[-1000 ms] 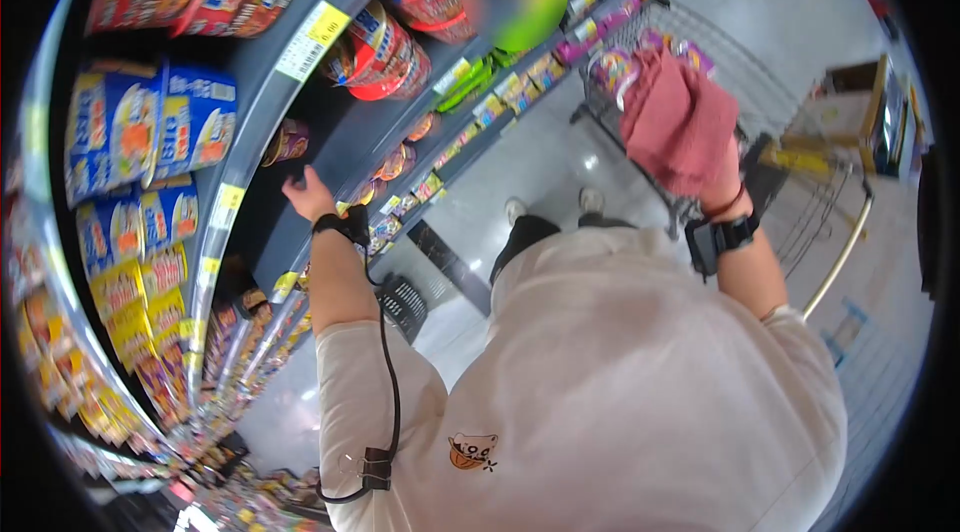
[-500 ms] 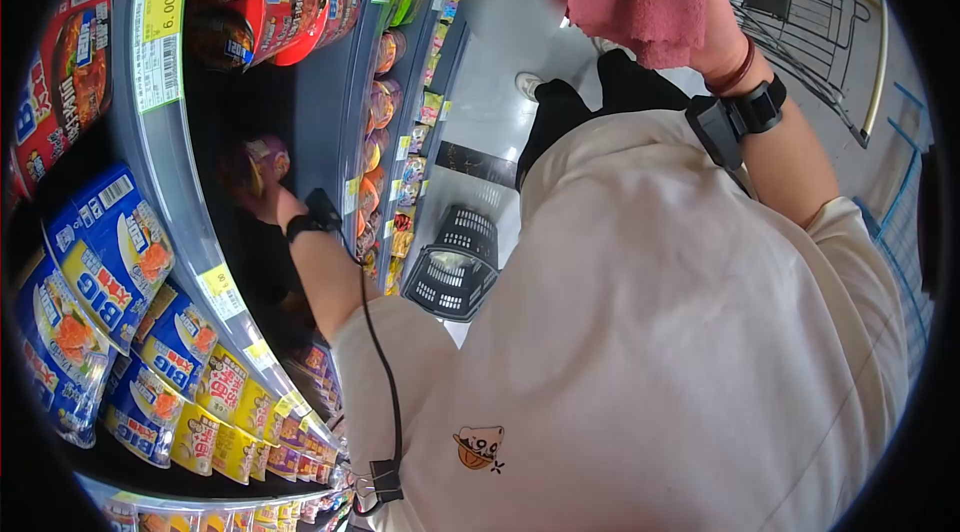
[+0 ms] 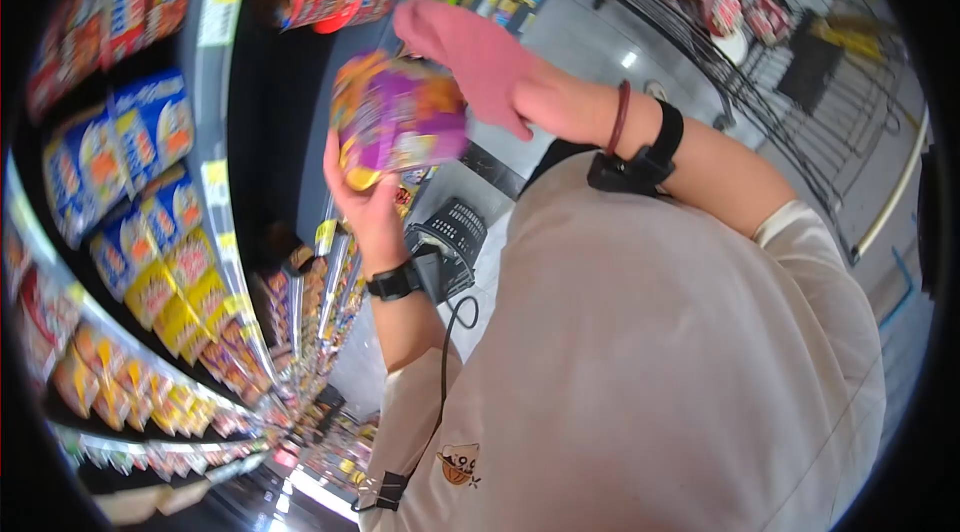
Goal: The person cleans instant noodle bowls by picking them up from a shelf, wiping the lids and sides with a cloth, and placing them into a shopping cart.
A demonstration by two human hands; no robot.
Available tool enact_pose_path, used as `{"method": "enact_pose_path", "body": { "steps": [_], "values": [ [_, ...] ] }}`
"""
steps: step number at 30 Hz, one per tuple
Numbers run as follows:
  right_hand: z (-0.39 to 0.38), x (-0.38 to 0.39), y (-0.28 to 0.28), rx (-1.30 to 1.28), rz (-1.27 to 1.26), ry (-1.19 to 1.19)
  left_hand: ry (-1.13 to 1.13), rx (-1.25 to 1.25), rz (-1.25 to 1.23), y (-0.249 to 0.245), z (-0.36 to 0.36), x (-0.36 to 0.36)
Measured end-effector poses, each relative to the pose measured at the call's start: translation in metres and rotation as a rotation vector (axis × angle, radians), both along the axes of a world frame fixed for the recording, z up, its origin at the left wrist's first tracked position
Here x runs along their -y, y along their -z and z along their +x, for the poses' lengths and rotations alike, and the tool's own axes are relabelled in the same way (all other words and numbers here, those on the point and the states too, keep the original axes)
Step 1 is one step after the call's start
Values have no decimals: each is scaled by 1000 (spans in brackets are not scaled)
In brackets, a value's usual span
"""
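Left hand clamped on rounded purple tub, right hand on soft pink cloth

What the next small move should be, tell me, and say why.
Probably wipe the purple container with the pink cloth: the left hand holds it up, and the right hand has the cloth close beside it, though blur hides whether they touch.

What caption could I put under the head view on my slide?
Left hand holding a purple package, right hand with a pink cloth beside it, before stocked shelves.
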State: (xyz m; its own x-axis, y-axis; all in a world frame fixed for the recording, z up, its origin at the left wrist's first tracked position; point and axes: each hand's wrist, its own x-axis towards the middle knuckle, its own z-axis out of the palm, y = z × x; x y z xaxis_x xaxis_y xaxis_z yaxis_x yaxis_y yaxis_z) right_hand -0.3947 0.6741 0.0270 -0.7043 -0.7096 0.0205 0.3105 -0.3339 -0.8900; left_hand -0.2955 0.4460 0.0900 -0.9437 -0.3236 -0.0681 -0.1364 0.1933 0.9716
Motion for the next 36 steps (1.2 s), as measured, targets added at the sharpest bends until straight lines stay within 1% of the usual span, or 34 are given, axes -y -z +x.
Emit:
{"method": "enact_pose_path", "body": {
  "steps": [1, 2, 3, 4, 6, 7, 8, 9, 10, 12, 13, 16, 17, 18, 19, 20, 21, 22, 23, 24, 25, 26, 27, 28, 29, 30, 31, 32, 33, 34, 35, 36],
  "values": [
    [4, -5, -14, -34, -24, -38, 43, -100, 127, -14, -8, -28],
    [7, -16, -28, -80, -27, -2, 14, -166, 274, -22, -14, -46],
    [9, -22, -42, -131, -29, 34, 28, -283, 368, -27, -20, -65],
    [10, -22, -58, -181, -44, -9, -129, -221, 228, -35, -30, -92],
    [9, -14, -87, -541, -62, 713, 92, -408, 192, -24, -34, -102],
    [6, -14, -91, -584, -119, 666, 16, -401, 242, -27, -35, -117],
    [0, -22, -88, -615, 14, 685, -17, -346, 339, -35, -31, -128],
    [-4, -23, -90, -644, 153, 708, -5, -386, 474, -42, -30, -136],
    [-6, -20, -104, -678, 112, 670, -40, -435, 453, -48, -25, -138],
    [-7, -28, -133, 46, -108, 557, 35, -400, 613, -53, -17, -145],
    [-5, -32, -137, 18, -110, 539, 26, -433, 615, -58, -14, -146],
    [2, -63, -136, -740, -119, 280, 147, -284, 708, -75, -1, -143],
    [-5, -65, -144, -711, -167, 207, 219, -353, 776, -71, 1, -142],
    [-5, -62, -141, -729, -139, 216, 294, -422, 839, -71, 0, -142],
    [-4, -57, -128, -431, -255, 151, 224, -469, 829, -76, -1, -148],
    [-2, -56, -112, -131, -372, 93, 253, -469, 853, -69, -2, -142],
    [-1, -58, -95, -147, -356, 122, 203, -413, 819, -55, -4, -128],
    [1, -60, -76, 113, -395, 92, 156, -354, 782, -48, -7, -121],
    [1, -64, -70, 373, -439, 63, 188, -349, 799, -57, -10, -123],
    [0, -56, -77, 252, -352, 216, 46, -363, 792, -73, -14, -127],
    [-2, -56, -87, 43, -249, 292, -99, -376, 781, -84, -18, -129],
    [-4, -56, -100, -158, -141, 356, -76, -377, 788, -86, -22, -133],
    [-6, -52, -121, -165, -145, 362, 20, -466, 640, -88, -24, -137],
    [-9, -45, -148, -481, -54, 595, 99, -550, 485, -89, -22, -139],
    [-8, -33, -168, -792, 32, 803, 127, -531, 514, -97, -20, -139],
    [-10, -30, -176, -701, 136, 854, 147, -517, 536, -104, -20, -134],
    [-10, -32, -177, -463, -26, 698, 196, -457, 613, -102, -20, -125],
    [-2, -28, -174, -155, -392, 516, 244, -395, 696, -98, -19, -117],
    [17, -30, -187, -355, -476, 297, 215, -398, 684, -97, -19, -110],
    [21, -28, -183, -346, -483, 282, 317, -421, 760, -97, -22, -106],
    [23, -31, -179, -302, -388, 358, 432, -440, 838, -97, -26, -105],
    [23, -32, -178, -263, -287, 438, 436, -440, 839, -93, -33, -103]
  ]
}}
